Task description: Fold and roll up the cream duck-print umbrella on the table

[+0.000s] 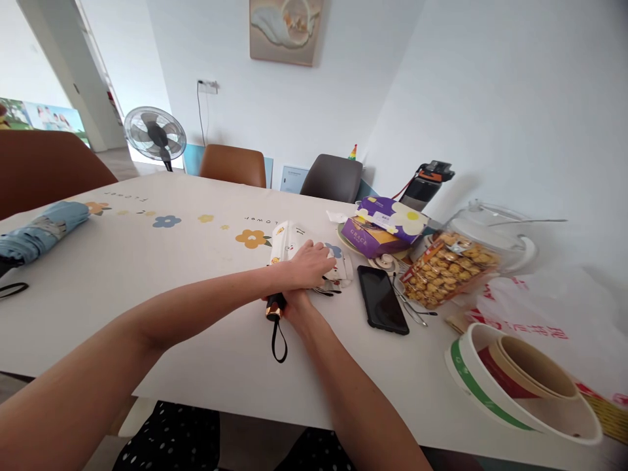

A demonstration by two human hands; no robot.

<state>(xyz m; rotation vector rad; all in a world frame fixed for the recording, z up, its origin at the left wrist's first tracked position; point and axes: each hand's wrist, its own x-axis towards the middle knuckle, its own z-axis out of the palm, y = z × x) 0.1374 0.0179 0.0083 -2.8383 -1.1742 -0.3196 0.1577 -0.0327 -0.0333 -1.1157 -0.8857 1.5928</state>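
Note:
A folded white umbrella (284, 243) with small printed figures lies on the table in front of me. Its black handle has a gold end (273, 313) and a black wrist loop, both pointing towards me. My left hand (312, 264) reaches across over my right wrist, its fingers bent around the loose canopy folds on the right side. Below it, my right hand (293, 299) is wrapped about the umbrella near the handle; most of its fingers are hidden by my left forearm. A second, blue folded umbrella (46, 229) rests at the table's left edge.
Right of the umbrella lie a black phone (383, 299) and glasses (416, 314). Beyond are purple boxes (375, 235), a black bottle (424, 186), a bag of round snacks (444, 268) and a clear jug (490, 226). Paper tubs (471, 373) and a plastic bag (554, 314) occupy the right edge.

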